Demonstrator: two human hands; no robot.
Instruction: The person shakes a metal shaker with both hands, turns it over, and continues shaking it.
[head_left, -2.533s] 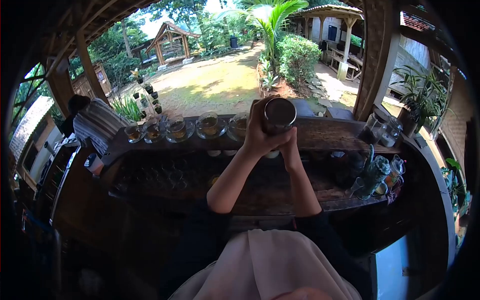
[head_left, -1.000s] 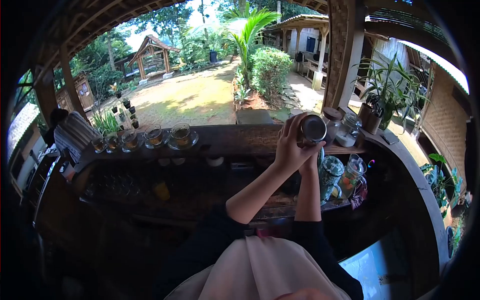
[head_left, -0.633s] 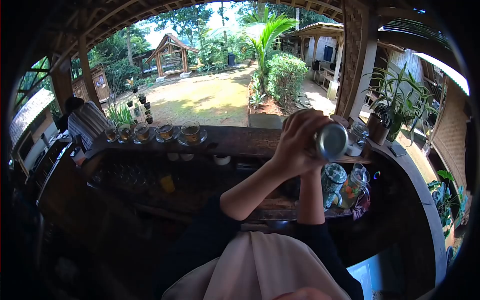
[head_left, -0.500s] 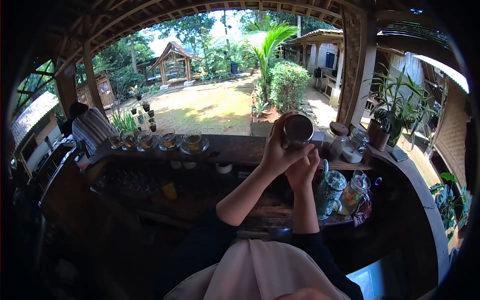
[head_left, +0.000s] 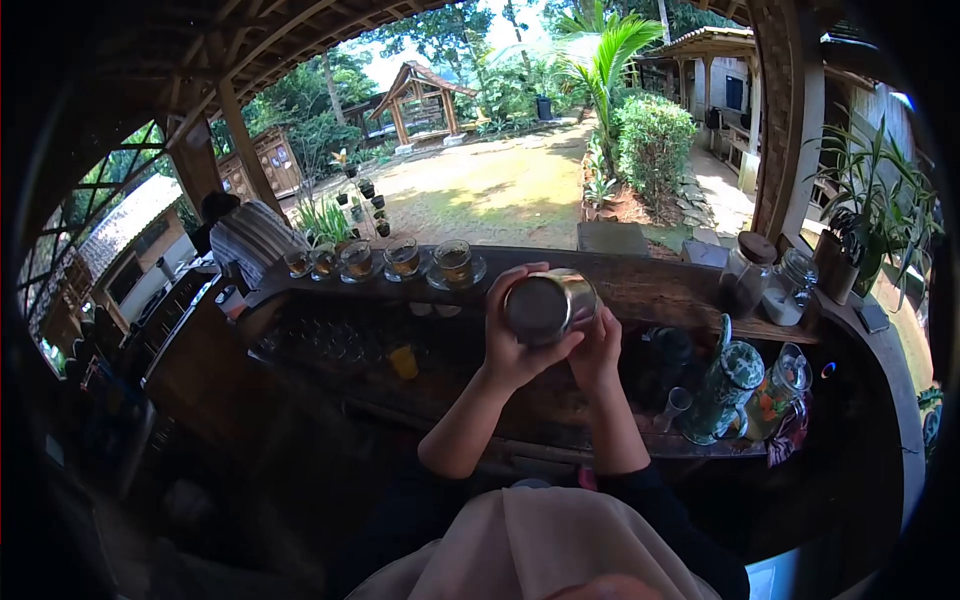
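A shiny round metal canister [head_left: 538, 306] is held up in front of me, tilted so its flat round end faces me. My left hand [head_left: 508, 338] wraps round its left side and underside, fingers closed on it. My right hand [head_left: 597, 352] grips the right side, the fingers partly hidden behind the canister. Just beyond, on the counter ledge, a glass cup of brown drink [head_left: 452, 262] stands on a saucer, the closest of several such cups in a row.
A jar with a brown lid [head_left: 748, 272] and a glass jar of white grains [head_left: 790, 288] stand on the right. Below them are a green speckled enamel pitcher [head_left: 722, 395] and a glass pitcher [head_left: 775, 395]. An orange cup [head_left: 403, 362] sits on the lower shelf. A person [head_left: 248, 240] is at far left.
My view has turned left. Both hands have brought the canister lower and leftward across the counter, tilting it so more of its shiny side shows.
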